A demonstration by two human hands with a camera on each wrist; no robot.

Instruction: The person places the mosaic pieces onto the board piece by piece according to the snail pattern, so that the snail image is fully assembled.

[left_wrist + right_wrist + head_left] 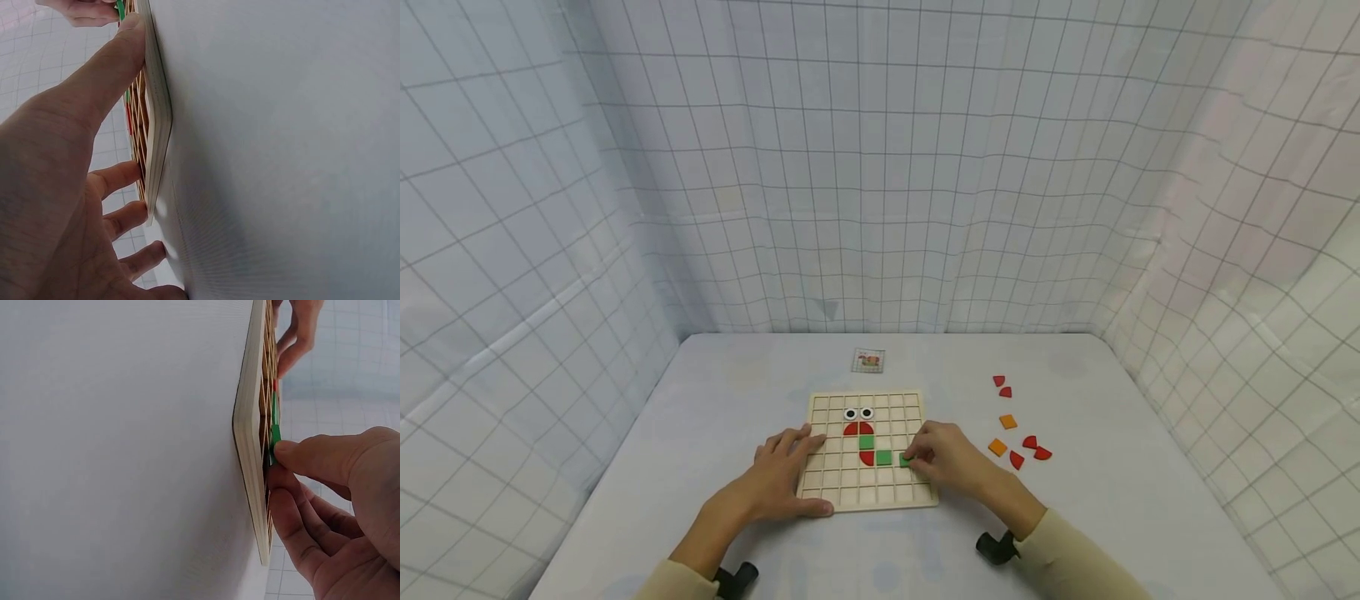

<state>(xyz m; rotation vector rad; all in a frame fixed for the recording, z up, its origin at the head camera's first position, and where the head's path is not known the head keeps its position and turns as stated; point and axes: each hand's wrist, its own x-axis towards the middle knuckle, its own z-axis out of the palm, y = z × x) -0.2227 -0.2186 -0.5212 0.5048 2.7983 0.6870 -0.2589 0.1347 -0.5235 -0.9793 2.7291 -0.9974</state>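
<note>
A wooden grid board (887, 497) lies on the white table between the hands. My left hand (775, 482) rests on its left side with fingers spread, the thumb on the front edge. Between thumb and fingers, my right hand (947, 457) pinches a green square tile (275, 435) low over the board's right part. Two round eye tiles (851, 414) sit in the upper cells. Below them are two red quarter-circle tiles (851, 429), a green square (867, 442), another red quarter-circle (867, 458) and, beside that one, a green square (883, 457).
Right of the board lie several loose red quarter-circle pieces (1017, 460) and two orange square tiles (1008, 422). A small picture card (868, 361) lies behind the board. Grid-patterned white curtains (880, 167) enclose the table's back and sides.
</note>
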